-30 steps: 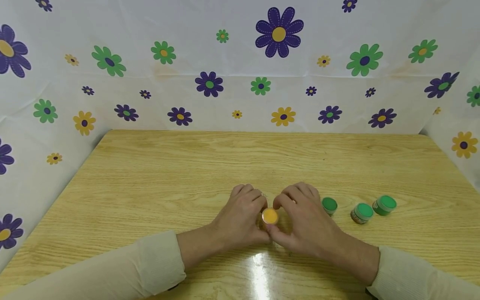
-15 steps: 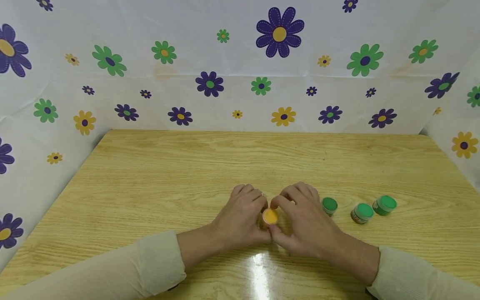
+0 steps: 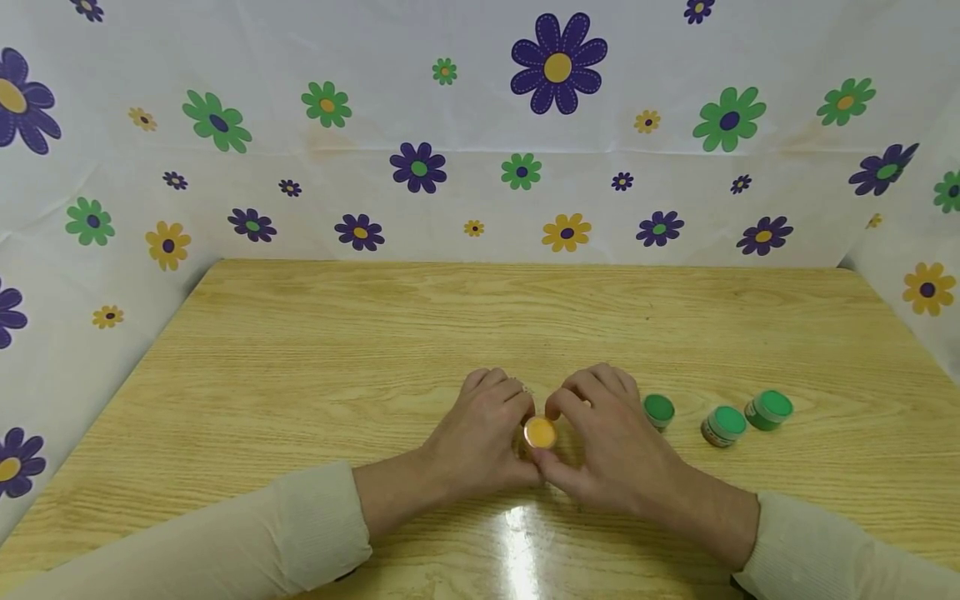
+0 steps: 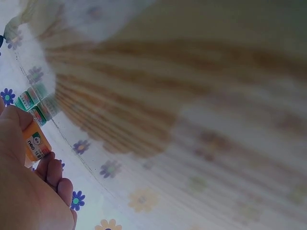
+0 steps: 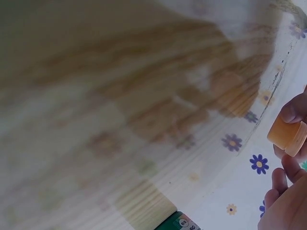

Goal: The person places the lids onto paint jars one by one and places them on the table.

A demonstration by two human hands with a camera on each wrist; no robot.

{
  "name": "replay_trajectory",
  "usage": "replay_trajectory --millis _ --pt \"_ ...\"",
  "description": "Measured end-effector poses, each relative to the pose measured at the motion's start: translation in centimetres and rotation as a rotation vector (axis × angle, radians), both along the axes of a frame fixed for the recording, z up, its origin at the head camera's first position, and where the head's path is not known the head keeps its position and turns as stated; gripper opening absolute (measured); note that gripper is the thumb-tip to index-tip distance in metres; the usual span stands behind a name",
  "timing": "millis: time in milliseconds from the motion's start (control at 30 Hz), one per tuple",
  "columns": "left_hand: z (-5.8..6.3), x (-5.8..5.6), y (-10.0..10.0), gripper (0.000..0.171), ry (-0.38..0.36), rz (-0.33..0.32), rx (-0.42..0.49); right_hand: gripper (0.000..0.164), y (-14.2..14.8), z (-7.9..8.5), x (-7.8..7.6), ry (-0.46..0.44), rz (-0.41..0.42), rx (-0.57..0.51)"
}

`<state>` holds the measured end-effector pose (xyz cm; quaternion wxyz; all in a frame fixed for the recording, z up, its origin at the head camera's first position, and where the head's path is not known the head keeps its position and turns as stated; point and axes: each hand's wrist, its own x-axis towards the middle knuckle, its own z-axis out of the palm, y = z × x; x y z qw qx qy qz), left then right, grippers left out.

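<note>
A small jar of orange paint (image 3: 540,434) is between my two hands at the middle front of the table, its round top facing up. My left hand (image 3: 480,433) grips it from the left, fingers curled behind and thumb in front. From the right, the thumb and index finger of my right hand (image 3: 611,442) pinch around its lid. In the left wrist view, the orange jar (image 4: 37,142) shows a printed label. The right wrist view shows the jar's orange body (image 5: 282,132) with the pale lid rim (image 5: 296,138) near my fingers.
Three green paint jars stand to the right of my right hand: a darker one (image 3: 659,411) closest, a lighter one (image 3: 724,427) beyond it, and another (image 3: 770,409) farther right. A flower-printed white cloth (image 3: 465,108) hangs behind the wooden table (image 3: 375,333).
My right thumb and index finger shifted slightly around the lid half a second ago and are back near their earlier place. My left hand and the green jars have stayed put.
</note>
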<state>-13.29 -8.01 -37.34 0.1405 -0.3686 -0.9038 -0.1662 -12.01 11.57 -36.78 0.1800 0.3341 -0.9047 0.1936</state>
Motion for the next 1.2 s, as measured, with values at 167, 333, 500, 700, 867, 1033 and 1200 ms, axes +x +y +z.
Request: replay_trajectory --millis 167,333,500,700,867,1033,1200 --pt "0.02 0.0 -0.02 0.032 -0.007 -0.004 -0.002 0.028 -0.04 0.03 -0.01 0.002 0.007 0.001" --pt "0.01 0.01 -0.02 0.033 -0.016 -0.005 -0.007 0.026 0.01 0.0 -0.06 0.004 0.016 0.008" --pt "0.01 0.03 0.0 0.034 -0.027 -0.004 -0.005 0.025 0.06 -0.05 -0.08 -0.001 0.026 0.011" --pt "-0.01 0.01 0.02 0.032 -0.026 -0.005 0.001 0.025 0.03 -0.05 -0.05 0.002 0.026 0.014" --pt "-0.01 -0.02 0.01 0.032 -0.019 -0.004 -0.003 0.026 -0.01 0.01 -0.02 -0.003 0.023 0.018" --pt "0.02 -0.02 0.02 0.034 -0.016 -0.004 -0.004 0.026 -0.01 0.05 0.02 -0.014 0.018 0.023" --pt "0.01 -0.01 0.02 0.035 -0.017 -0.002 -0.006 0.025 -0.01 0.03 0.06 -0.028 0.017 0.027"
